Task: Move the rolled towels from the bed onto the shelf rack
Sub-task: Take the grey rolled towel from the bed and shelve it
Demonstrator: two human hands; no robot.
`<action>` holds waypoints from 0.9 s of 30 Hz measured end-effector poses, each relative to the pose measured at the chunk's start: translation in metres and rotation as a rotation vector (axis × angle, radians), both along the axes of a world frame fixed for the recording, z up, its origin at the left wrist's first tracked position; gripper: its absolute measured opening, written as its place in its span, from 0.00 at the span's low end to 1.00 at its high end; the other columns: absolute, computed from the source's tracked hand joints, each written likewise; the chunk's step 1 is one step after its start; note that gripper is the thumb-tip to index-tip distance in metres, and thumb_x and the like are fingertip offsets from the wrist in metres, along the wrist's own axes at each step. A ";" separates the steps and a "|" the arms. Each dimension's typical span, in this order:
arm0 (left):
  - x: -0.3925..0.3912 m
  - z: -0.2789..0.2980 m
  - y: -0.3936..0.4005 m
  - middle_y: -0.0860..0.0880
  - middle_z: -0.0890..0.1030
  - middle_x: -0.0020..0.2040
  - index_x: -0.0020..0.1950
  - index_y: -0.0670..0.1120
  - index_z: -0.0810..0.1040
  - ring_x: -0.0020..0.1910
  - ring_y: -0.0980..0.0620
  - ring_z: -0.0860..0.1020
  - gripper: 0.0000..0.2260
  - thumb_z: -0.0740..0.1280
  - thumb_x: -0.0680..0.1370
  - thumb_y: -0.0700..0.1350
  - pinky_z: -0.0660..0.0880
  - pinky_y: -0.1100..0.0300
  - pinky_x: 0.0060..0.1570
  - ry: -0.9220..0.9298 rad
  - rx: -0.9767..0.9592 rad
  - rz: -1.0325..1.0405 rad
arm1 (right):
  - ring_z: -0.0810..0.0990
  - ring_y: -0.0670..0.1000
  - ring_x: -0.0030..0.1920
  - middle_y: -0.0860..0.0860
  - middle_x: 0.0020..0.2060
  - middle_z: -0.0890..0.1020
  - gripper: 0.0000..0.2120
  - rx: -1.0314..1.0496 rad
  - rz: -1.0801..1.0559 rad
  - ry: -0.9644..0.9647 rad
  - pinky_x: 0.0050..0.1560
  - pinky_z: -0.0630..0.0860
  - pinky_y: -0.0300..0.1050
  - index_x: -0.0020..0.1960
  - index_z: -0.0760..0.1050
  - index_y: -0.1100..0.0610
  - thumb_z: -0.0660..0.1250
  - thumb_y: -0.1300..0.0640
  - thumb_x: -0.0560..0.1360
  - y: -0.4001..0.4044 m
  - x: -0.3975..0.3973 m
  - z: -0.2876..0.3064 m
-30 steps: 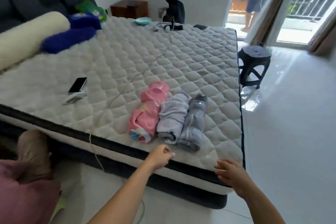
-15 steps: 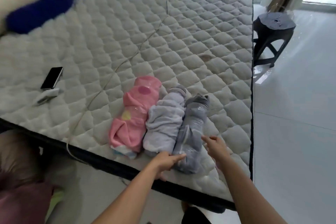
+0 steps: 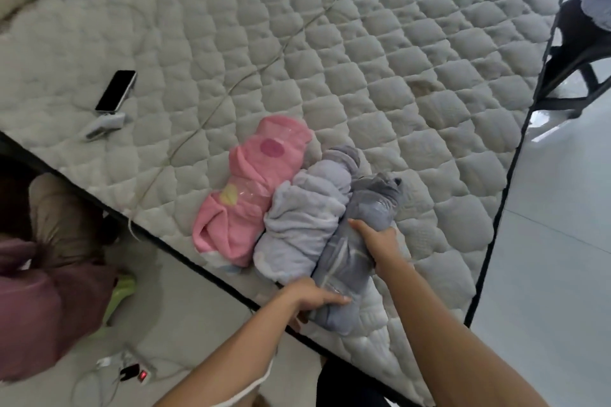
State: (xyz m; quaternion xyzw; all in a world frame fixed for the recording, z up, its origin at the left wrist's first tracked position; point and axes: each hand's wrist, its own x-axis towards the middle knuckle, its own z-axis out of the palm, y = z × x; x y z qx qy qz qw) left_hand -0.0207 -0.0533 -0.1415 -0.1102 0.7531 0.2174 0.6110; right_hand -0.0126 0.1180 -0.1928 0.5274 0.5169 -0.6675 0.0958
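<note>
We have both hands on the grey rolled towel point(image 3: 355, 254), which lies on the bed point(image 3: 363, 59) near its corner. Our left hand point(image 3: 312, 299) grips the roll's near end, thumb lying along the top and fingers tucked out of sight underneath. Our right hand point(image 3: 378, 241) clamps across the roll's middle from the far side, thumb pointing toward the neighbouring towel. Touching that grip on its left side lies the lavender rolled towel point(image 3: 307, 221), and just beyond it, also touching, the pink rolled towel point(image 3: 251, 201). Well away from our hands to the left, a phone point(image 3: 115, 91) rests on the quilting, a white cable point(image 3: 264, 66) trailing between.
</note>
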 end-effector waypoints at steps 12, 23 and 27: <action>0.025 0.059 -0.044 0.48 0.80 0.48 0.62 0.45 0.76 0.44 0.49 0.78 0.28 0.77 0.67 0.57 0.76 0.53 0.49 0.094 0.244 0.302 | 0.84 0.57 0.50 0.55 0.51 0.84 0.40 -0.114 -0.164 0.195 0.51 0.82 0.55 0.62 0.75 0.58 0.79 0.46 0.53 -0.021 0.016 0.077; 0.147 0.161 -0.221 0.47 0.81 0.49 0.60 0.44 0.77 0.44 0.48 0.79 0.25 0.76 0.69 0.55 0.78 0.55 0.46 0.525 0.334 0.668 | 0.82 0.54 0.52 0.53 0.54 0.82 0.33 -0.094 0.229 0.562 0.55 0.81 0.54 0.62 0.73 0.55 0.78 0.47 0.60 -0.200 0.063 0.210; 0.228 0.175 -0.300 0.46 0.82 0.53 0.62 0.43 0.78 0.44 0.48 0.80 0.26 0.76 0.69 0.54 0.79 0.56 0.46 0.615 0.340 0.867 | 0.84 0.54 0.51 0.51 0.53 0.84 0.39 -0.129 0.490 0.608 0.53 0.81 0.54 0.62 0.75 0.52 0.80 0.43 0.54 -0.295 0.105 0.231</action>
